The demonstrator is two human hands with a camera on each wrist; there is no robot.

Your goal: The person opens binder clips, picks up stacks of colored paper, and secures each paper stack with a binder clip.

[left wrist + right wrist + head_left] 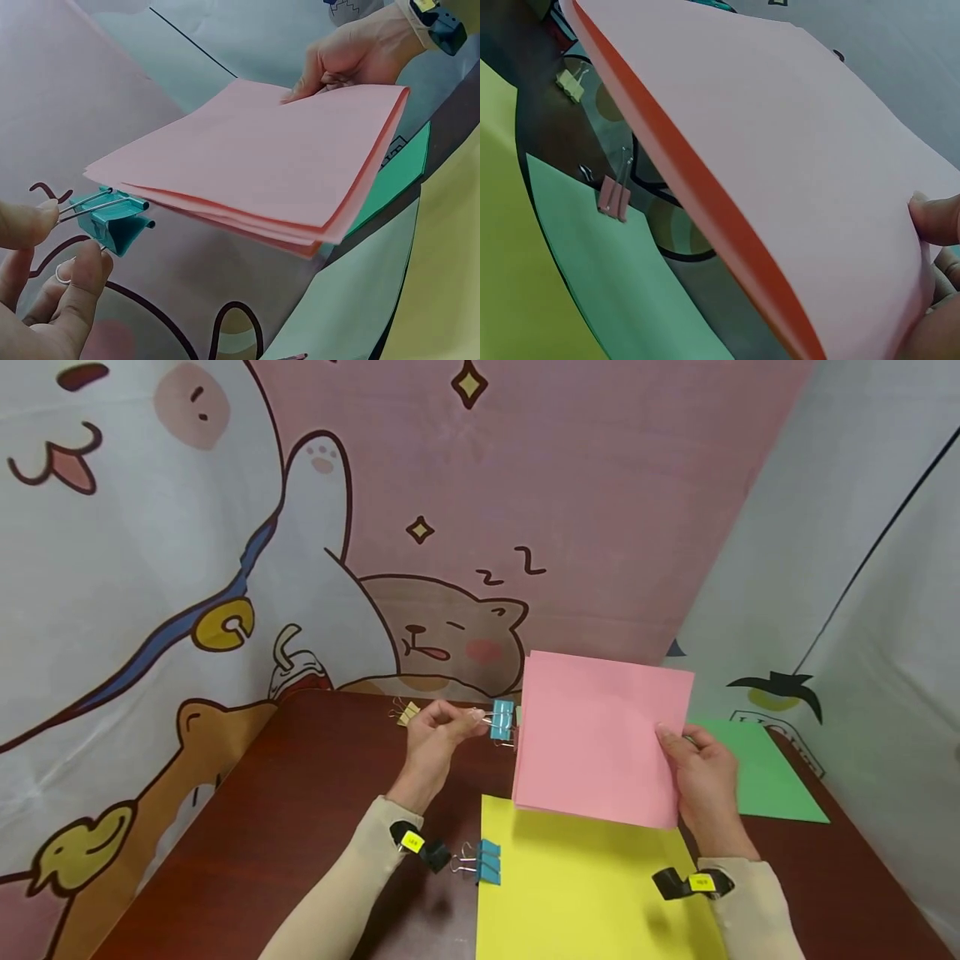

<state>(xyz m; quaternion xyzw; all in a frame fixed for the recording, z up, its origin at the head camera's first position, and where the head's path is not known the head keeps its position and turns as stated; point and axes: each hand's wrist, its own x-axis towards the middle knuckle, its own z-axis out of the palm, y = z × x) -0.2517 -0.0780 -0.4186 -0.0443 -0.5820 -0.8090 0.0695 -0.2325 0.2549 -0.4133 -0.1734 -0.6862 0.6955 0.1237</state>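
Above a brown desk [247, 818], left fingers [442, 712] pinch a blue clip [502, 720] just beside pink sheets [600, 739] that right fingers [701, 739] pinch, the sheets partly blocking green paper [776, 777] and yellow paper [585, 893] from view.

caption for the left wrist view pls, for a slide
A left hand pinches a teal binder clip near the pink paper held in the right hand.

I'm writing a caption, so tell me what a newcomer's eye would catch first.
The pink paper stands out first, held up just right of centre in the head view by the right-hand fingers. Beside the paper's left edge, the left-hand fingers pinch a blue binder clip. Behind, a cartoon backdrop fills the upper view.
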